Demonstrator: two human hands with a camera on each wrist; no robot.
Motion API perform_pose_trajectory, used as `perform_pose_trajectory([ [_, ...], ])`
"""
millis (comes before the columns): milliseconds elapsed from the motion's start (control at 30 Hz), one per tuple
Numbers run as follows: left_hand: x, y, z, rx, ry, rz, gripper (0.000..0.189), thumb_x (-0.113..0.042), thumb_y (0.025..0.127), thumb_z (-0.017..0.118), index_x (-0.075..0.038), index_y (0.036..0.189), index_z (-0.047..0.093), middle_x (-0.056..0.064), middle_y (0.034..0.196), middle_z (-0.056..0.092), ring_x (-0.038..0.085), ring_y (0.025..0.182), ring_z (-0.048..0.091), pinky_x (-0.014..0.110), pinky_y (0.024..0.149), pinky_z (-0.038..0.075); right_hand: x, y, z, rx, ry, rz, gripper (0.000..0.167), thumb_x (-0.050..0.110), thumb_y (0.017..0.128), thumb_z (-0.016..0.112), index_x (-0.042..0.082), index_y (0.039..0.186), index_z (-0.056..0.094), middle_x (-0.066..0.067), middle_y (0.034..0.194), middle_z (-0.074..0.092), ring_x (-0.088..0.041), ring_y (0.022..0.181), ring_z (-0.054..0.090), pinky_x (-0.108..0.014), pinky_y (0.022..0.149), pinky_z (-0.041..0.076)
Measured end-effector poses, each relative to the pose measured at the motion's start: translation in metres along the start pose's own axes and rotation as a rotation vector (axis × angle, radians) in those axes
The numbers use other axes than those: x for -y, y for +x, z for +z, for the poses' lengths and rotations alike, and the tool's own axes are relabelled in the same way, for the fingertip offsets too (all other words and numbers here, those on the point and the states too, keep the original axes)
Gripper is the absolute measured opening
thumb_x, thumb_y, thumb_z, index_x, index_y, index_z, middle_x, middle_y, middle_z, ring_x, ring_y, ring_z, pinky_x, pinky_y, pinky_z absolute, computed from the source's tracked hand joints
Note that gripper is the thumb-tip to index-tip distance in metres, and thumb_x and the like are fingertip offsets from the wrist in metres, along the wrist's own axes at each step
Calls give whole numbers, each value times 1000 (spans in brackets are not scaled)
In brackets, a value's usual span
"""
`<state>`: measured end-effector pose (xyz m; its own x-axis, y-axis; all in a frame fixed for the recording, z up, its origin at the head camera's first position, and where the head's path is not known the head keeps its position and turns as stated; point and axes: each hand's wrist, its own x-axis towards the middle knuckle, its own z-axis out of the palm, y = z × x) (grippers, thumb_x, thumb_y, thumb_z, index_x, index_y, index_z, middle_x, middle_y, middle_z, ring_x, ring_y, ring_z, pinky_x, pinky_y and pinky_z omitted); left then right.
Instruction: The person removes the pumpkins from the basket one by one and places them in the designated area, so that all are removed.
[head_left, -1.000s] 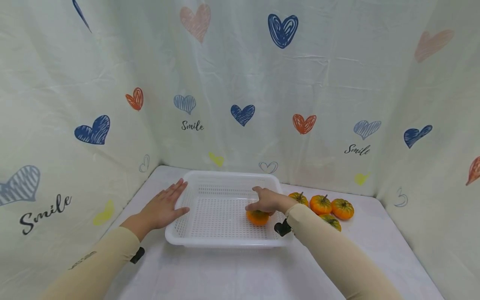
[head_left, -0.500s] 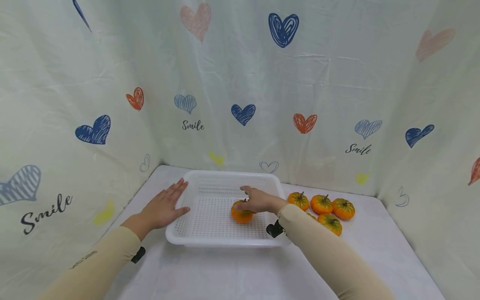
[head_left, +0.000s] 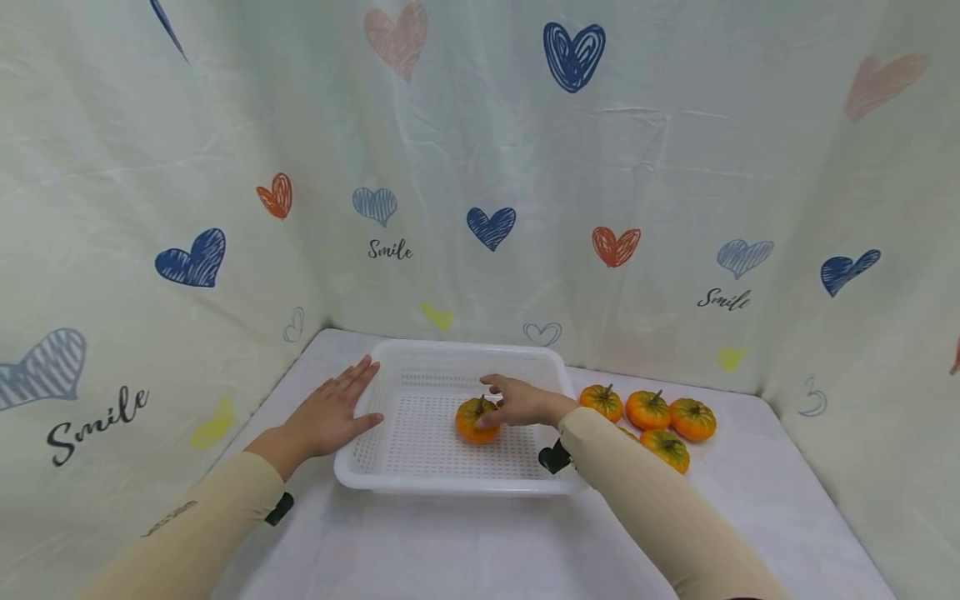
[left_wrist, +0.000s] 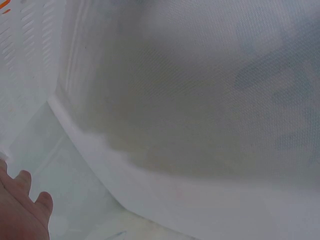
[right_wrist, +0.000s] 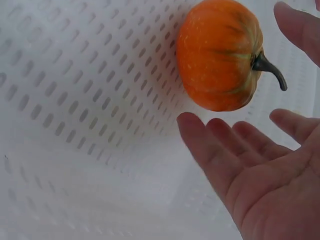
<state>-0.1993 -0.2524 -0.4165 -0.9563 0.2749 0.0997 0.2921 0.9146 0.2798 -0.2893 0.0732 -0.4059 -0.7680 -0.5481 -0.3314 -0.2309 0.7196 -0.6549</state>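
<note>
A small orange pumpkin (head_left: 471, 423) with a dark stem sits in a white perforated plastic basket (head_left: 457, 482). Just to its right, my right hand (head_left: 527, 403) hovers over the basket with fingers and thumb spread. In the right wrist view a gap shows between the fingertips (right_wrist: 190, 123) and the pumpkin (right_wrist: 220, 57), so nothing is held. My left hand (head_left: 327, 417) lies at the basket's left rim, fingers straight and thumb apart. Only part of the left hand (left_wrist: 22, 207) appears in the left wrist view.
Several more orange-green pumpkins (head_left: 647, 410) lie on the white table right of the basket, one partly hidden by the right forearm. A white curtain (head_left: 495, 150) printed with hearts encloses the table (head_left: 420, 542) at the back and sides.
My right hand has carried the pumpkin leftward inside the basket, then let go and drawn slightly away from it. The left hand has stayed at the rim.
</note>
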Motion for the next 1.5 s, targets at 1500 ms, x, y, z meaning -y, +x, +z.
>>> perform_pose_trajectory([
  [1500,-1,0,-2,18,4,-11,81,-42,98,57,-1,157,19,18,164,13,41,147,18,62,115,18,-14,9,11,37,-84,-18,78,34,81,84,23,149,46,-10,143,50,-28,126,48,-49,109,39],
])
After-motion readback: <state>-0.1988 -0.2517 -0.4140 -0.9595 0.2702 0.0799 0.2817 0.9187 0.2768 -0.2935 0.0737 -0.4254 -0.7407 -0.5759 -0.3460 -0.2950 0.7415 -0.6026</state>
